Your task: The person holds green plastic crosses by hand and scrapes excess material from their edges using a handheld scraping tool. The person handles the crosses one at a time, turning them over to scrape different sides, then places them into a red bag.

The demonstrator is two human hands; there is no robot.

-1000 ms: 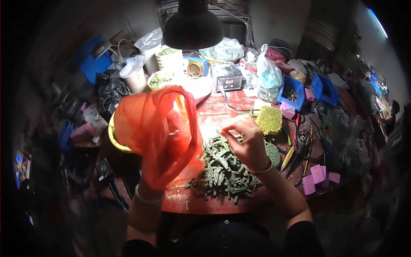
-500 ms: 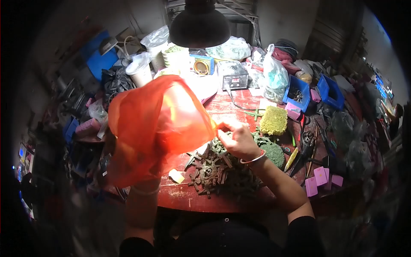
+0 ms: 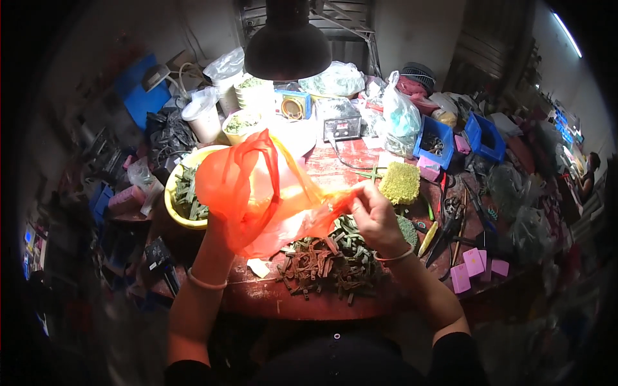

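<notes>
While lifted, orange bag in both hands.

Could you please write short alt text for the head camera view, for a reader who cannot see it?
A person's two hands hold an orange plastic bag open above a pile of small green pieces on a cluttered red table. The left hand grips one side, the right hand the other; a yellow bowl stands behind it.
</notes>
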